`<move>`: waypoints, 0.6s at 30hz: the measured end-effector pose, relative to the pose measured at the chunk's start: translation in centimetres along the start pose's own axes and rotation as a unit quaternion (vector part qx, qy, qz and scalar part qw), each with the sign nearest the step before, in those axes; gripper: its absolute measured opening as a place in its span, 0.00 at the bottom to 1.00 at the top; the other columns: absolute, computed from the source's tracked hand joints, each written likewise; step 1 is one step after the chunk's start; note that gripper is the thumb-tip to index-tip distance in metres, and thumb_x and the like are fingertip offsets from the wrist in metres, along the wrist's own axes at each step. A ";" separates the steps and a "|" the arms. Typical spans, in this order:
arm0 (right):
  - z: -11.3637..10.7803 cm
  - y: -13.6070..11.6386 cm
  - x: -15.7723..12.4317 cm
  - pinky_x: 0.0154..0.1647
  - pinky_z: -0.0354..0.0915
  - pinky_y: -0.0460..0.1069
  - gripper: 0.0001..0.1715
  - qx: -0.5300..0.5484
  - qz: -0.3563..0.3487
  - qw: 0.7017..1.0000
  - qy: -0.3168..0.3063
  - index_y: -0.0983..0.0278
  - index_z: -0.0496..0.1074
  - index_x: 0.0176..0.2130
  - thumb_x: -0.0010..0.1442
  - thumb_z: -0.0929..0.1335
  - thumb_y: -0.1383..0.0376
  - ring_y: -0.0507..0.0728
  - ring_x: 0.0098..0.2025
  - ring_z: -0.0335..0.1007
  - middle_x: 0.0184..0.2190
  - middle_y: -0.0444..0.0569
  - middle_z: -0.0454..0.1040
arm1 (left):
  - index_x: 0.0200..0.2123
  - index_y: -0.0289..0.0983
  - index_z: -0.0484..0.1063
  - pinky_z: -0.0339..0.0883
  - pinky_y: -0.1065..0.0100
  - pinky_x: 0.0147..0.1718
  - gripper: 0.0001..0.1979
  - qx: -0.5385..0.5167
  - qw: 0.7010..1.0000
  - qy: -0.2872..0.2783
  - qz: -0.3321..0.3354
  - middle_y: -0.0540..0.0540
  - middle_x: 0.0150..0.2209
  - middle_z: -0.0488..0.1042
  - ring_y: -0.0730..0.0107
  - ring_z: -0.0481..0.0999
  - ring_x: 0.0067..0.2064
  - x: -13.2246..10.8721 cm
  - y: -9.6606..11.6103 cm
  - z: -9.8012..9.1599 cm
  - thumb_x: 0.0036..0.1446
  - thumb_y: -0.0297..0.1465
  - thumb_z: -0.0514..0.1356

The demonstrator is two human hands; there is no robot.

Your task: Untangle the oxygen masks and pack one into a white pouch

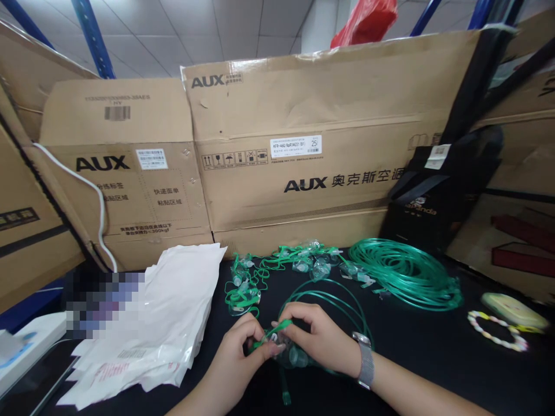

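Black tabletop [416, 352]; left fingers [248, 328] and right fingers [300, 312] pinched narrow, holding green strap [282, 325] at clear mask [299, 356].

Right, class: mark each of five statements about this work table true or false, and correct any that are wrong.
1. The left hand and right hand are both at a green-strapped mask. True.
2. The watch is worn on the left wrist. False: the watch is on the right wrist.
3. A coil of green tubing lies to the right of the white packets. True.
4. The beaded bracelet lies on top of the white packets. False: the beaded bracelet lies on the dark table, at the picture's right.
5. Something red shows above the cardboard. True: the red item is at the top.
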State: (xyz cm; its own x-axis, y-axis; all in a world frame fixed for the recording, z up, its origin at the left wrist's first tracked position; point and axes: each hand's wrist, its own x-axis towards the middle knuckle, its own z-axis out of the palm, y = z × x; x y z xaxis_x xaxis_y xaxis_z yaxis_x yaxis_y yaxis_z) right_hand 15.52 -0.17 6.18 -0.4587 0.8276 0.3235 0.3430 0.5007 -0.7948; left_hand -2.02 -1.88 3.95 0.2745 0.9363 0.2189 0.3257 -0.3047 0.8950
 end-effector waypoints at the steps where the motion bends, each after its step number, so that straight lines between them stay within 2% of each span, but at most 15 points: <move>1: 0.0 -0.1 0.0 0.33 0.62 0.46 0.09 -0.004 -0.006 1.000 0.001 0.65 0.71 0.26 0.56 0.64 0.68 0.52 0.29 0.66 0.25 0.45 0.71 | 0.18 0.39 0.57 0.56 0.68 0.29 0.15 -0.002 1.000 -0.003 -0.002 0.53 0.24 0.59 0.69 0.61 0.29 0.0 0.0 -0.1 0.49 0.34 0.61; 8: 0.2 0.0 -0.1 0.33 0.63 0.45 0.10 0.046 0.024 0.998 -0.033 0.66 0.72 0.31 0.58 0.63 0.66 0.52 0.31 0.68 0.27 0.46 0.73 | 0.19 0.39 0.55 0.55 0.68 0.29 0.16 0.005 1.000 -0.013 0.005 0.53 0.25 0.57 0.69 0.60 0.29 -0.1 0.2 -0.2 0.49 0.35 0.61; 14: 0.5 -0.2 0.0 0.29 0.62 0.44 0.11 0.067 0.059 0.995 -0.039 0.65 0.69 0.26 0.55 0.66 0.61 0.50 0.27 0.66 0.22 0.42 0.70 | 0.18 0.39 0.53 0.54 0.69 0.28 0.18 0.009 1.000 -0.007 0.004 0.53 0.25 0.57 0.69 0.60 0.29 -0.3 0.3 0.2 0.48 0.33 0.62; 18: 0.6 -0.1 0.0 0.27 0.60 0.43 0.09 0.035 0.085 0.995 -0.044 0.65 0.68 0.25 0.53 0.67 0.62 0.50 0.26 0.64 0.21 0.40 0.68 | 0.17 0.39 0.53 0.53 0.70 0.27 0.18 0.020 1.000 0.007 0.005 0.54 0.24 0.56 0.70 0.59 0.28 -0.3 0.2 0.4 0.47 0.32 0.63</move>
State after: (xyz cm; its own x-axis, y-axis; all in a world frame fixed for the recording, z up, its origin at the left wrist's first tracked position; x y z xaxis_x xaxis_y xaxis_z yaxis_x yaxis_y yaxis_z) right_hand 14.93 -0.37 5.97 -0.4699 0.8720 0.1373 0.3661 0.3340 -0.8686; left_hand -1.67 -2.27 3.95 0.2658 0.9356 0.2325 0.3599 -0.3200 0.8764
